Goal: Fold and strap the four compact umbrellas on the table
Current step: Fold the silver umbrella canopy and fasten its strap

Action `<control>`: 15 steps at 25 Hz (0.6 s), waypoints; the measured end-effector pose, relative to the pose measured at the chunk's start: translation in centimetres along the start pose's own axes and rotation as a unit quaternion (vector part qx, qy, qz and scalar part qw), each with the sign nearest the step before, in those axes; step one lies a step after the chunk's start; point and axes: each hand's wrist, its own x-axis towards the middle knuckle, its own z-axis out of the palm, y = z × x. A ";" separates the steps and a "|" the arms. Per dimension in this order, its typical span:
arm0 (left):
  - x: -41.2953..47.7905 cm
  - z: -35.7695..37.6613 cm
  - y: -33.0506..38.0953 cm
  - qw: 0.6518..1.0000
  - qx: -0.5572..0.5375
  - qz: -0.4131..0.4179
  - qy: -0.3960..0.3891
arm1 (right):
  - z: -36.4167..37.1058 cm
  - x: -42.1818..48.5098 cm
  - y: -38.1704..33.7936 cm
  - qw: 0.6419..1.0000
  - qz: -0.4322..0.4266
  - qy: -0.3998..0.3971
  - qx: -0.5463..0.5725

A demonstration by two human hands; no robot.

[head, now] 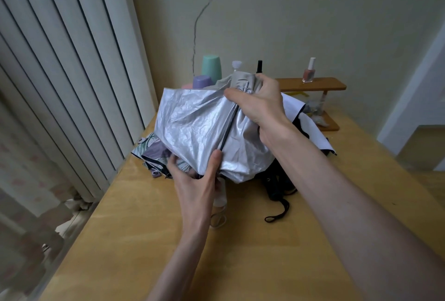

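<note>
Both hands are holding the silver umbrella (pixel 199 127) just above the counter (pixel 149 240), at centre frame. Right hand (pixel 260 105), at the canopy's 1 o'clock, is gripping gathered fabric, fingers pressed together around a rib. Left hand (pixel 197 180), at 6 o'clock, is pinching the lower hem, thumb against the rib end. Floral umbrella (pixel 154 151) is lying at 8 o'clock, black umbrella (pixel 277 185) at 4 o'clock. Mint cup (pixel 212 67) and purple cup (pixel 203 81) are standing inverted at 12 o'clock; contents cannot be told.
</note>
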 end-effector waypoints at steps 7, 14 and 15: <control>-0.4 0.0 -0.7 0.987 0.059 0.146 -0.022 | 0.5 0.1 0.1 0.999 0.013 0.028 -0.030; 0.9 0.4 -1.6 0.994 -0.037 0.082 -0.057 | 0.9 0.5 0.3 0.998 -0.018 -0.059 0.025; 1.1 0.3 -1.5 0.995 -0.052 0.069 -0.053 | 0.6 0.5 0.4 0.995 -0.021 -0.095 0.027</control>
